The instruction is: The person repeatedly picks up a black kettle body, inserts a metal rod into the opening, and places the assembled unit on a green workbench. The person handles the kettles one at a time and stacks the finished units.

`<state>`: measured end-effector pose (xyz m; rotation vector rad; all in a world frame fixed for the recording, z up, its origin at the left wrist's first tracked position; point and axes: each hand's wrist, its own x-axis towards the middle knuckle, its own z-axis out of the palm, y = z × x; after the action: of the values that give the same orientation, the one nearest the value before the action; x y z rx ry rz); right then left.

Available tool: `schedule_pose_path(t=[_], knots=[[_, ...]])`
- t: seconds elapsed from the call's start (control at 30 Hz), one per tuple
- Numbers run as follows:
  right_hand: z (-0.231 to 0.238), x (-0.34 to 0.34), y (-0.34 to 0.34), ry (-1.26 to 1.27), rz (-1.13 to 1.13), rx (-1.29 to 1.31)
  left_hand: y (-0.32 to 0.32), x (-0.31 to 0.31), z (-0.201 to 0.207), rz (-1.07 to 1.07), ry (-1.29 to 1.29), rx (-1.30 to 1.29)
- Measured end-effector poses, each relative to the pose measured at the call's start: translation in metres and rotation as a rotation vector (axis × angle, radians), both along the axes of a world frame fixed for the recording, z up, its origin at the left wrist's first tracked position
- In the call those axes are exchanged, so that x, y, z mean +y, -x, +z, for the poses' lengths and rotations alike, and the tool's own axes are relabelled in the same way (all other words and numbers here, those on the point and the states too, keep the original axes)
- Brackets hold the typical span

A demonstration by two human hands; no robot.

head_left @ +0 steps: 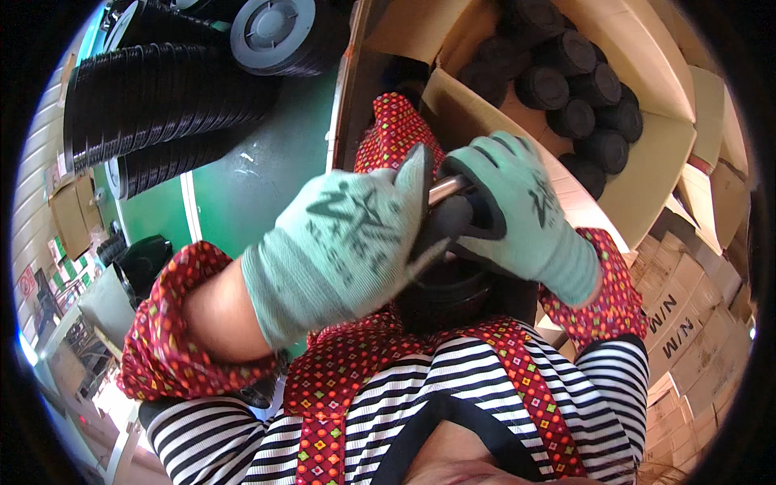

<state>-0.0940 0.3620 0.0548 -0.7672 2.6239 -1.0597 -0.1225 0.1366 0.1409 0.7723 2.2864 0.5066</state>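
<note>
Metallic piece (449,190), centre frame: right hand (517,214), fingers curled round it; left hand (347,234) alongside, fingertips hidden, grip indeterminable. Step, seemingly: two-handed handling; next move calls for steady hold.

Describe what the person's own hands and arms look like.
The left hand and right hand wear pale green knit gloves with dark printed markings on the backs and dark coating on the palm side. Red patterned sleeve covers meet black-and-white striped sleeves.
</note>
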Motion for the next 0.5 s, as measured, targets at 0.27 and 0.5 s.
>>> schedule_pose_path(t=[0.27, 0.5], knots=[[0.085, -0.001, 0.004, -0.255, 0.221, -0.003, 0.018, -0.044, -0.129, 0.013, -0.616, 0.075], [0.079, 0.046, 0.041, -0.003, 0.338, -0.253, 0.004, -0.009, -0.033, 0.026, -0.388, 0.541]])
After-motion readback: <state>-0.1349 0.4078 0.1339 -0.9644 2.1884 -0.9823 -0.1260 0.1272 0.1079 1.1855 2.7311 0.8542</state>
